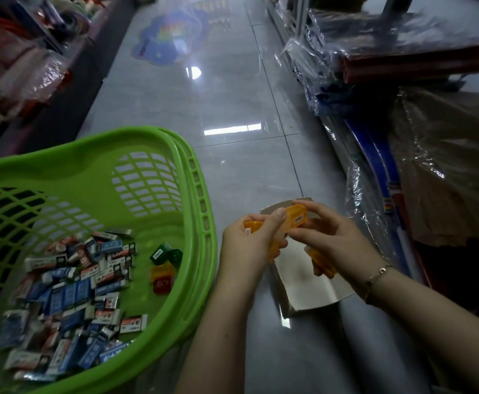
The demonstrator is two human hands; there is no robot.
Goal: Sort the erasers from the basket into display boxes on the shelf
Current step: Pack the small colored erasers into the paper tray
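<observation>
Partly hidden, orange erasers [296,216] sit gripped in curled fingers [278,220] of both hands.

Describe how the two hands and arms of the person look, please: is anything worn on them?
Both forearms are bare, with no sleeves and no gloves in view. The right hand has a thin bracelet with a small metal charm at the wrist. The left hand and its wrist carry no jewellery that shows.

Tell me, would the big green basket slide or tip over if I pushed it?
The green basket would probably slide, since the floor looks glossy. Its open lattice walls suggest it's light. The wide base and low-lying erasers make tipping unlikely.
</observation>
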